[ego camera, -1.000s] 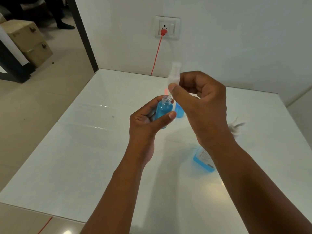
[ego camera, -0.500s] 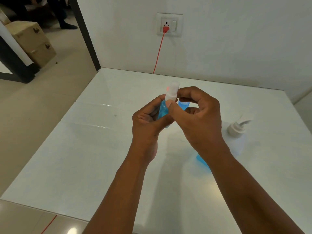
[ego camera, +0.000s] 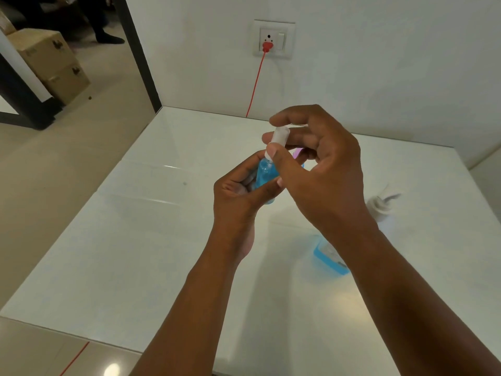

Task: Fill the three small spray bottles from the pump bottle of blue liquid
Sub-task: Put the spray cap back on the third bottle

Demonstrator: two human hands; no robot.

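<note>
A small spray bottle (ego camera: 265, 172) full of blue liquid is held upright above the table in my left hand (ego camera: 238, 194), whose fingers wrap its body. My right hand (ego camera: 320, 169) pinches its white spray cap (ego camera: 279, 135) between thumb and fingers, and the cap sits on the bottle's neck. The pump bottle (ego camera: 329, 256) with blue liquid at its base stands to the right, mostly hidden behind my right forearm; its white pump head (ego camera: 381, 204) shows beside the wrist. Another small bottle's pink and blue bits (ego camera: 298, 153) peek out behind my right fingers.
The white table (ego camera: 162, 253) meets the wall at the back and ends in an edge on the left and at the front. A red cable (ego camera: 254, 85) runs from a wall socket (ego camera: 273, 39) down behind the table. Cardboard boxes (ego camera: 51, 63) stand on the floor at the far left.
My right hand brought the spray cap, with its tube, down onto the bottle's neck. It has since shifted its finger grip around the cap. The left hand kept the bottle steady.
</note>
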